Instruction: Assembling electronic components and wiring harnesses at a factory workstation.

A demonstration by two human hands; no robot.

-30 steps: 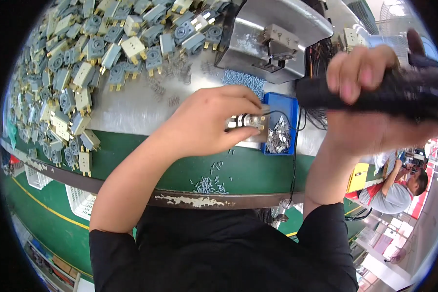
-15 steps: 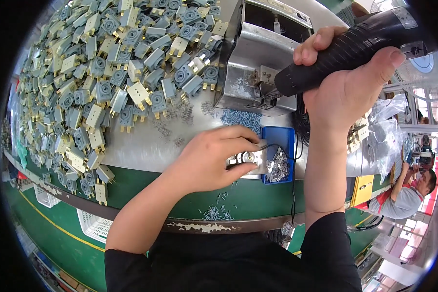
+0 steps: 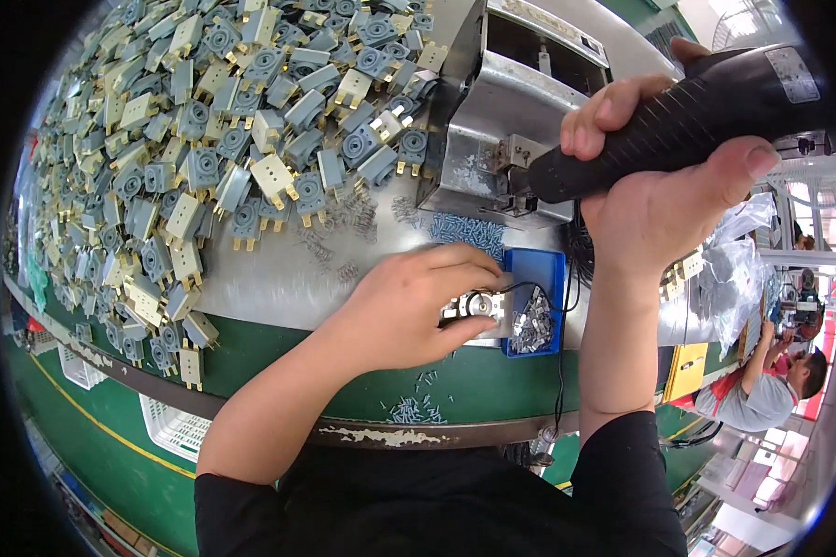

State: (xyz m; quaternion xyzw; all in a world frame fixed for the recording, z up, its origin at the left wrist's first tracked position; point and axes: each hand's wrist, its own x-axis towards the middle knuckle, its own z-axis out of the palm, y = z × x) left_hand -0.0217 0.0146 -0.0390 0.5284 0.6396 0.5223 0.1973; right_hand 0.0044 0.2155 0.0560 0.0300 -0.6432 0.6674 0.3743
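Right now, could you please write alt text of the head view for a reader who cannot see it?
A person's right hand grips a black ridged tool, its tip near a metal machine, while the left hand holds a small white-and-metal part beside a blue tray of metal pieces. Grey and cream fittings lie heaped on the workbench at left.
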